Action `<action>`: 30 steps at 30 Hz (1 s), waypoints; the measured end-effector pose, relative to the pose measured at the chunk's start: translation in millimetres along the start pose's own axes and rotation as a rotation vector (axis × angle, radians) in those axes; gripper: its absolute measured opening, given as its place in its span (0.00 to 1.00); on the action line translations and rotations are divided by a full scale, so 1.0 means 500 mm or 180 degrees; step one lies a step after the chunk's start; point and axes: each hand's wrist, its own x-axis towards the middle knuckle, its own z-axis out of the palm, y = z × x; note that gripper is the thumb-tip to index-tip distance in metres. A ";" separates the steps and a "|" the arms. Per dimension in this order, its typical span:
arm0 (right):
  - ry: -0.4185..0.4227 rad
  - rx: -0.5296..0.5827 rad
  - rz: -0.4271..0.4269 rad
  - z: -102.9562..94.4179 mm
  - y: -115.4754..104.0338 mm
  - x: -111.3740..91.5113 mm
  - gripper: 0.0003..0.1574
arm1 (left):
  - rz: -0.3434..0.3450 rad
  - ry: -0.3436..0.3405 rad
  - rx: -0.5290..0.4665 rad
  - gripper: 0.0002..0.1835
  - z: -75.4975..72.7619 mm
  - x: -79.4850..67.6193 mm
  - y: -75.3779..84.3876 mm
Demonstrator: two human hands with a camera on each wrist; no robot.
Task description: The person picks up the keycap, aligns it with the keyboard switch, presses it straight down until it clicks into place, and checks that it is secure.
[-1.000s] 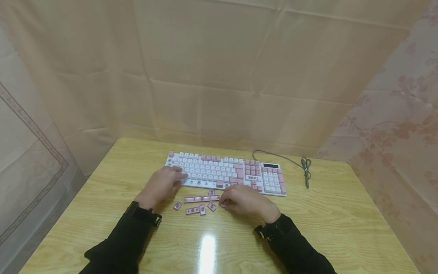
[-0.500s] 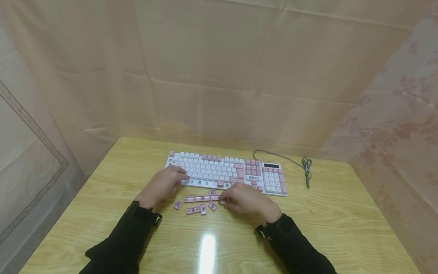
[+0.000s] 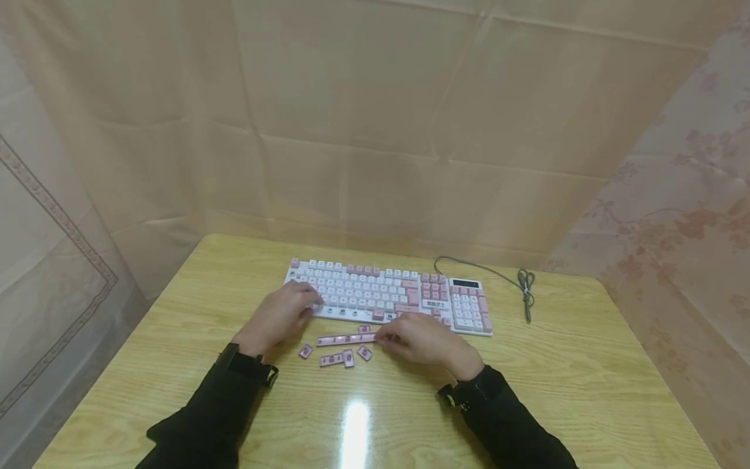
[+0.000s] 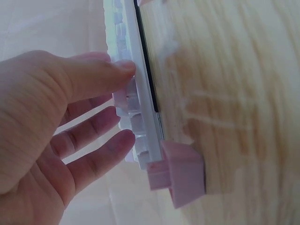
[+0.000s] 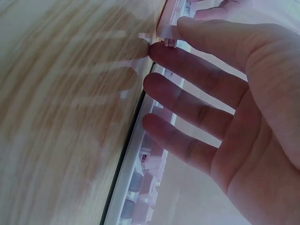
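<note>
My left hand (image 3: pixel 283 311) rests at the lower left of a white and pink keyboard (image 3: pixel 351 284). In the left wrist view its thumb lies along the keyboard's edge, the other fingers loosely spread over the keys. My right hand (image 3: pixel 418 339) is just in front of the keyboard, by the right end of a long pink space bar keycap (image 3: pixel 346 339). Its thumb and index finger pinch a pale pink keycap (image 5: pixel 167 32), whose stem shows in the right wrist view; the other fingers are extended. Bare switches (image 3: pixel 342 311) show along the keyboard's bottom row.
Several loose pink keycaps (image 3: pixel 349 358) lie on the wooden table (image 3: pixel 562 391) between the hands, one keycap (image 3: pixel 305 351) nearest the left hand. The bundled grey cable (image 3: pixel 526 290) lies at the right of the keyboard. A beige curtain (image 3: pixel 351 130) hangs behind the table.
The small keycap seen under my right fingertips is now hidden by them in the head view. Both hands stay almost where they were.
</note>
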 end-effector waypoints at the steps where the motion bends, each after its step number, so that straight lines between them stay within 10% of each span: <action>1: -0.0010 -0.0004 0.0020 0.000 0.000 0.000 0.12 | -0.0002 0.0003 0.0021 0.12 0.000 0.000 0.000; 30: 0.0159 -0.0284 0.0302 0.001 0.009 -0.007 0.10 | -0.0058 -0.0055 0.0099 0.11 -0.001 -0.001 0.006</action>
